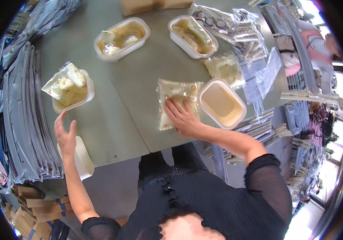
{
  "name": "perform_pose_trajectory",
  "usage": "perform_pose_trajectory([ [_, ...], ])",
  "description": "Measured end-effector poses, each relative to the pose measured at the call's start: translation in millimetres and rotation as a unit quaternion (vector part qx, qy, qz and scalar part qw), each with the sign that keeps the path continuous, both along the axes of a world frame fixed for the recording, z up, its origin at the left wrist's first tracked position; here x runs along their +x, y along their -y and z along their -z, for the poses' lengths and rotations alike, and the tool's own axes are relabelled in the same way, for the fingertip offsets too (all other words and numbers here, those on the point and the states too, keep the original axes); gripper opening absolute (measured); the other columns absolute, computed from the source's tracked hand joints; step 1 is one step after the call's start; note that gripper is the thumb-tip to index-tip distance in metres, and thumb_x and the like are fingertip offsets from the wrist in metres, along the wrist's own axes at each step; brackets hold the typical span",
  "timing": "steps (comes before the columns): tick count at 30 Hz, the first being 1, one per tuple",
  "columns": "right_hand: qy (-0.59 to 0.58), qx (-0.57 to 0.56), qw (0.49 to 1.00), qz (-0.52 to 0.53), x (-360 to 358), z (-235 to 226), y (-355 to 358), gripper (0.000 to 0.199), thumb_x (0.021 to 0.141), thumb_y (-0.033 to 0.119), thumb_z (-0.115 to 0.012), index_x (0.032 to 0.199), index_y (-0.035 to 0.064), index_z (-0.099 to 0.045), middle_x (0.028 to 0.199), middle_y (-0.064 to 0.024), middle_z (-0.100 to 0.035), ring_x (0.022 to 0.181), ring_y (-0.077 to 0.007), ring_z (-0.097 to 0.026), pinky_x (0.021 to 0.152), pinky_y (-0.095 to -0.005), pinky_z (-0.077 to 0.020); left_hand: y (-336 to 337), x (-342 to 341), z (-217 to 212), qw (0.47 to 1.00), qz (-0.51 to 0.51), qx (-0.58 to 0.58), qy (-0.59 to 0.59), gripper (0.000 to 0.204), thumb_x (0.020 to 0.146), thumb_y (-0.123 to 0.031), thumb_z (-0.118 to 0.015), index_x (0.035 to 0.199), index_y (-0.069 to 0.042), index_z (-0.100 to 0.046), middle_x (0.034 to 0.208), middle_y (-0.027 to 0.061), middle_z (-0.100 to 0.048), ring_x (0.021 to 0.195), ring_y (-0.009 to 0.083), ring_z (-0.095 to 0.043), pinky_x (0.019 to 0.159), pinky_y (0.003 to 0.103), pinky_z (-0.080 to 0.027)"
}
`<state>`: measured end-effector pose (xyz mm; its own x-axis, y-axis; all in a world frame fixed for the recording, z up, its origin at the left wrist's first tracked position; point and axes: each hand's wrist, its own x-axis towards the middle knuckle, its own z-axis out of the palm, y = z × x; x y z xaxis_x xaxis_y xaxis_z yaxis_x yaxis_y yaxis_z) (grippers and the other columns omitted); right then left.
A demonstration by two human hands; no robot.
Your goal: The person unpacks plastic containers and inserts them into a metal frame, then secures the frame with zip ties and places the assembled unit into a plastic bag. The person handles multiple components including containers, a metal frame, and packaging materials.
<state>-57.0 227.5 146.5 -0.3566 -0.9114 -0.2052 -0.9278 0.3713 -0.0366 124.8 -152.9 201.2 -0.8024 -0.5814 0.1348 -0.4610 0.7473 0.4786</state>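
My right hand (pixel 181 116) lies flat, fingers spread, on a clear plastic packet of pale yellow printed fabric (pixel 179 89) at the middle of the table. Touching or very near that packet on its right is a white plastic tub (pixel 241 114) with nothing in it. At the left, my left hand (pixel 65 132) is raised with thumb and fingers apart, holding nothing. Just beyond its fingertips stands a white tub (pixel 90 90), from which a similar yellow packet (pixel 65 84) sticks out. Partly behind my left wrist is a white tub or lid (pixel 84 158) at the table's edge.
Two white tubs, one at far left (pixel 117 54) and one at far centre (pixel 175 38), hold yellow packets. Another packet (pixel 223 68) lies near bagged metal parts (pixel 247 36) at the right. Stacked grey bagged goods (pixel 29 116) line the left side; a cardboard box (pixel 155 5) stands at the back.
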Motion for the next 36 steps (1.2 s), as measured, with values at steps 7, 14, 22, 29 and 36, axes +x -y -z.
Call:
perform_pose_trajectory([
  [7,-0.106,-0.338,0.93,0.1,25.5,-93.1,-33.1,0.057,0.071,0.012,-0.066,0.124,0.001,-0.049,0.114,-0.0124,-0.058,0.101,-0.0306,-0.055,0.085,-0.0403,-0.0425,-18.8,75.1,2.6,0.991,-0.125,-0.014,-0.051,0.043,0.088,-0.02,-0.061,0.127,-0.004,-0.05,0.125,0.0131,-0.051,0.12,0.0285,-0.045,0.103,0.039,-0.033],
  [14,0.224,-0.185,0.86,0.419,-47.2,-8.6,-124.6,0.046,0.072,0.008,-0.057,0.118,0.0021,-0.056,0.107,-0.0184,-0.061,0.101,-0.0364,-0.057,0.091,-0.039,-0.0431,0.4,120.5,35.4,0.986,-0.162,-0.027,-0.007,0.052,0.085,-0.022,-0.064,0.129,-0.003,-0.046,0.128,0.0165,-0.047,0.121,0.0328,-0.043,0.103,0.043,-0.033],
  [22,0.452,-0.202,0.751,0.437,-87.9,33.2,-141.2,0.047,0.077,0.009,-0.058,0.122,0.0024,-0.049,0.106,-0.0121,-0.059,0.1,-0.0216,-0.056,0.087,-0.0316,-0.044,10.1,140.5,41.3,0.974,-0.218,0.025,0.046,0.076,0.073,-0.023,-0.076,0.134,0.003,-0.038,0.129,0.0237,-0.047,0.122,0.0371,-0.043,0.105,0.045,-0.032],
  [29,0.173,-0.278,0.825,0.461,-164.5,0.6,-155.5,0.037,0.088,0.034,-0.06,0.101,-0.0002,-0.066,0.082,-0.0081,-0.069,0.073,-0.0198,-0.063,0.072,-0.0319,-0.0498,-8.2,155.1,20.2,0.935,-0.261,0.233,0.049,0.056,0.077,-0.026,-0.074,0.121,0.002,-0.054,0.11,0.0191,-0.064,0.103,0.0295,-0.061,0.089,0.037,-0.046],
  [36,-0.081,-0.018,0.871,0.485,-277.1,156.7,-191.9,0.057,0.07,0.025,-0.069,0.121,0.006,-0.051,0.123,-0.0197,-0.052,0.108,-0.0451,-0.053,0.092,-0.0477,-0.0453,-108.7,61.5,23.3,0.997,0.02,0.075,-0.002,0.014,0.089,-0.009,-0.047,0.091,-0.003,-0.059,0.082,0.0162,-0.063,0.079,0.0313,-0.063,0.069,0.04,-0.05],
])
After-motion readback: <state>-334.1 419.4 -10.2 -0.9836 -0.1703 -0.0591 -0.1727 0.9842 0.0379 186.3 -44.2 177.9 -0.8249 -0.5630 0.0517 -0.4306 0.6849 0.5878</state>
